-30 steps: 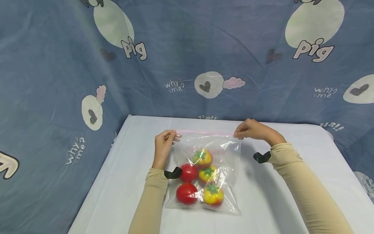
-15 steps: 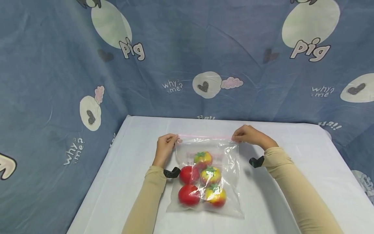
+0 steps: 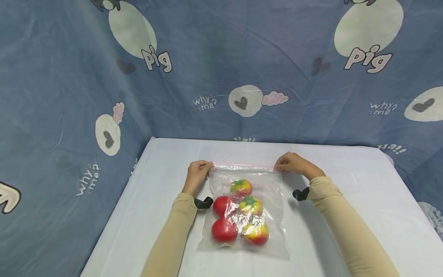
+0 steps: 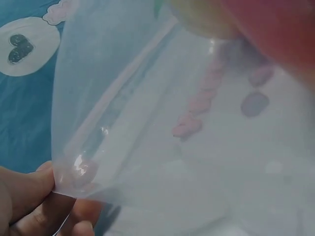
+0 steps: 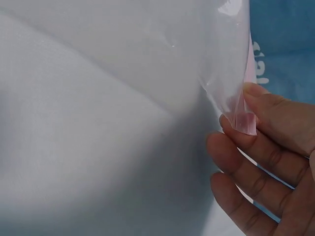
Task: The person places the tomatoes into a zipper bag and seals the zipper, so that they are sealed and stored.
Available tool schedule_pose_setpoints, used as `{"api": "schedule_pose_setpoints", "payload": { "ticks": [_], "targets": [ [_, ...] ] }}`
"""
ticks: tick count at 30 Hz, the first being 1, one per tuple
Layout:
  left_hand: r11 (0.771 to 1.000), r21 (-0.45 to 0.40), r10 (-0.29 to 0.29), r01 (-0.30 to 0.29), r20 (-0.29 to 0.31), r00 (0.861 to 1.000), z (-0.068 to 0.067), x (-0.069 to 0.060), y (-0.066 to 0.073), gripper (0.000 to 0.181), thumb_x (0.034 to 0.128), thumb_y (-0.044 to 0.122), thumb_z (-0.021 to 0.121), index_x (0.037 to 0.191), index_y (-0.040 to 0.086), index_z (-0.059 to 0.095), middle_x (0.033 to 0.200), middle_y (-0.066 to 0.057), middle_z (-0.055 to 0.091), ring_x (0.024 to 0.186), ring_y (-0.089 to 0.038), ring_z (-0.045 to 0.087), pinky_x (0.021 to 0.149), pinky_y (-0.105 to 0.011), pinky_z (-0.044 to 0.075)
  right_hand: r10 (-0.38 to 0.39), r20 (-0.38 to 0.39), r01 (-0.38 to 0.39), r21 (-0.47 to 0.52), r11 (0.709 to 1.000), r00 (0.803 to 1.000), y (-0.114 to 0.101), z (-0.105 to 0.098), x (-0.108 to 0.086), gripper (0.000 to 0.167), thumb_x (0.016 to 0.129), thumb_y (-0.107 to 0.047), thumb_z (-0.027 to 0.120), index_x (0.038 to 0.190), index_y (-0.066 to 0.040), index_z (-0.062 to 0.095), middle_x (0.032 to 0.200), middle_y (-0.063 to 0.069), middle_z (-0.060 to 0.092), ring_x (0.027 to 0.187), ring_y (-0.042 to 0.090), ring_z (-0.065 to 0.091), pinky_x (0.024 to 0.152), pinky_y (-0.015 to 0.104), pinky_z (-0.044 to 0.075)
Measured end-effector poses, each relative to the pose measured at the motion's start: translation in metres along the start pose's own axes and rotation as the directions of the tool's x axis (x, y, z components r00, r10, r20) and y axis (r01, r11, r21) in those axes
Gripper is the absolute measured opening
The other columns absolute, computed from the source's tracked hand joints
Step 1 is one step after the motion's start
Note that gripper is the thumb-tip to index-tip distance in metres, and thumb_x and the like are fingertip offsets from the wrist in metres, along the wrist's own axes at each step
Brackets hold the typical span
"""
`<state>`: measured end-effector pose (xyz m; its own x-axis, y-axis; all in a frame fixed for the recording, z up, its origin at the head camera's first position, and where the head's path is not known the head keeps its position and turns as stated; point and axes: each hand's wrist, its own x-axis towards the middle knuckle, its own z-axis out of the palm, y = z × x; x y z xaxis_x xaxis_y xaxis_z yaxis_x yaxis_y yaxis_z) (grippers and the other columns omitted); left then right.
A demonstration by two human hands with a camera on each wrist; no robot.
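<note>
A clear zip-top bag point(image 3: 268, 231) with a pink strip along its top edge lies on the table. Inside it are two red round fruits, one of them the lower red fruit point(image 3: 224, 231), and three yellow-and-red fruits with green leafy tops, such as the top one point(image 3: 241, 187). My left hand point(image 3: 197, 175) pinches the bag's top left corner between thumb and fingers. At the top right corner, my right hand point(image 3: 294, 164) pinches the pink-edged end; the right wrist view shows thumb and forefinger on that corner point(image 5: 244, 123).
A white-covered table point(image 3: 166, 161) carries the bag. Behind it and to the left hangs a blue printed cloth point(image 3: 194, 69). Dark wrist cameras, like the left one point(image 3: 203, 203), stick out beside both sleeves.
Both hands have come slightly down and nearer with the bag's top edge, the right hand also a little leftward. The fruits have shifted slightly downward in view. Both corners remain pinched.
</note>
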<state>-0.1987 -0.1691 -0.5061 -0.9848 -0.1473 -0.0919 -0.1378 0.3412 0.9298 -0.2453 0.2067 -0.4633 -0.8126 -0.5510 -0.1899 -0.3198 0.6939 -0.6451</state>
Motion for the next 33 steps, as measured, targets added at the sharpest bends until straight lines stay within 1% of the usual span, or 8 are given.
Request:
{"api": "schedule_pose_setpoints", "payload": {
  "ticks": [8, 15, 20, 23, 25, 28, 30, 33],
  "targets": [
    [1.0, 0.027, -0.007, 0.006, 0.013, 1.0, 0.0, -0.001, -0.002, 0.027, 0.1015, 0.022, 0.065, 0.105, -0.002, 0.077, 0.071, -0.002, 0.067, 0.06, -0.005, 0.055, 0.058, -0.014, 0.05, -0.001, 0.011, 0.001, 0.01, 1.0, 1.0, 0.002, 0.006, 0.001, 0.017, 0.097, -0.012, 0.068, 0.091, 0.002, 0.076, 0.071, 0.007, 0.065, 0.065, 0.008, 0.05, 0.06, 0.022, 0.042],
    [1.0, 0.001, 0.006, -0.006, 0.038, 0.999, -0.006, -0.002, -0.008, 0.025, 0.1015, 0.018, 0.065, 0.115, -0.001, 0.075, 0.089, -0.011, 0.074, 0.069, -0.005, 0.063, 0.065, -0.015, 0.057, 0.025, -0.008, -0.025, -0.034, 0.999, 1.0, 0.001, 0.005, -0.008, 0.019, 0.099, -0.015, 0.066, 0.097, 0.0, 0.076, 0.073, 0.004, 0.067, 0.068, 0.009, 0.051, 0.064, 0.023, 0.044],
    [0.999, 0.024, 0.029, -0.031, 0.076, 0.997, -0.014, -0.007, -0.009, 0.028, 0.1012, 0.019, 0.065, 0.122, 0.002, 0.072, 0.106, -0.018, 0.075, 0.076, -0.009, 0.071, 0.07, -0.017, 0.059, 0.012, -0.046, -0.015, -0.066, 0.998, 0.999, -0.002, 0.006, -0.022, 0.022, 0.1, -0.016, 0.064, 0.11, 0.001, 0.074, 0.092, 0.01, 0.075, 0.083, 0.016, 0.065, 0.075, 0.032, 0.055],
    [0.992, 0.084, 0.086, -0.096, 0.115, 0.99, -0.02, -0.014, -0.007, 0.032, 0.101, 0.019, 0.065, 0.127, 0.002, 0.069, 0.116, -0.02, 0.073, 0.087, -0.019, 0.076, 0.076, -0.024, 0.063, -0.01, -0.081, 0.002, -0.095, 0.995, 0.997, -0.006, 0.009, -0.032, 0.028, 0.101, -0.018, 0.062, 0.12, 0.001, 0.07, 0.107, 0.016, 0.076, 0.099, 0.028, 0.071, 0.087, 0.045, 0.059],
    [0.981, 0.135, 0.124, -0.143, 0.14, 0.982, -0.024, -0.02, -0.006, 0.035, 0.1008, 0.021, 0.066, 0.131, 0.004, 0.067, 0.123, -0.02, 0.072, 0.098, -0.026, 0.076, 0.083, -0.032, 0.064, -0.006, -0.098, -0.005, -0.11, 0.994, 0.995, -0.01, 0.014, -0.04, 0.033, 0.103, -0.021, 0.061, 0.127, 0.0, 0.067, 0.116, 0.019, 0.074, 0.107, 0.034, 0.07, 0.093, 0.052, 0.058],
    [0.949, 0.211, 0.198, -0.236, 0.183, 0.963, -0.03, -0.031, -0.004, 0.039, 0.101, 0.023, 0.066, 0.136, 0.006, 0.064, 0.13, -0.018, 0.069, 0.112, -0.034, 0.071, 0.094, -0.044, 0.062, 0.019, -0.127, -0.035, -0.125, 0.991, 0.992, -0.017, 0.02, -0.051, 0.042, 0.104, -0.028, 0.061, 0.137, -0.003, 0.062, 0.131, 0.02, 0.069, 0.116, 0.038, 0.068, 0.099, 0.058, 0.055],
    [0.921, 0.251, 0.249, -0.297, 0.208, 0.946, -0.033, -0.039, -0.002, 0.041, 0.1008, 0.024, 0.067, 0.137, 0.007, 0.063, 0.134, -0.017, 0.068, 0.118, -0.036, 0.068, 0.098, -0.05, 0.059, 0.034, -0.151, -0.056, -0.144, 0.988, 0.988, -0.02, 0.025, -0.06, 0.048, 0.104, -0.034, 0.061, 0.143, -0.006, 0.059, 0.14, 0.019, 0.064, 0.122, 0.04, 0.065, 0.103, 0.06, 0.053],
    [0.864, 0.32, 0.331, -0.388, 0.217, 0.918, -0.039, -0.051, 0.0, 0.043, 0.0997, 0.027, 0.069, 0.138, 0.007, 0.064, 0.139, -0.016, 0.064, 0.128, -0.037, 0.061, 0.106, -0.055, 0.054, 0.047, -0.195, -0.081, -0.171, 0.982, 0.98, -0.024, 0.029, -0.071, 0.056, 0.103, -0.04, 0.061, 0.149, -0.009, 0.054, 0.15, 0.018, 0.057, 0.136, 0.041, 0.056, 0.111, 0.063, 0.046]
  ]
}}
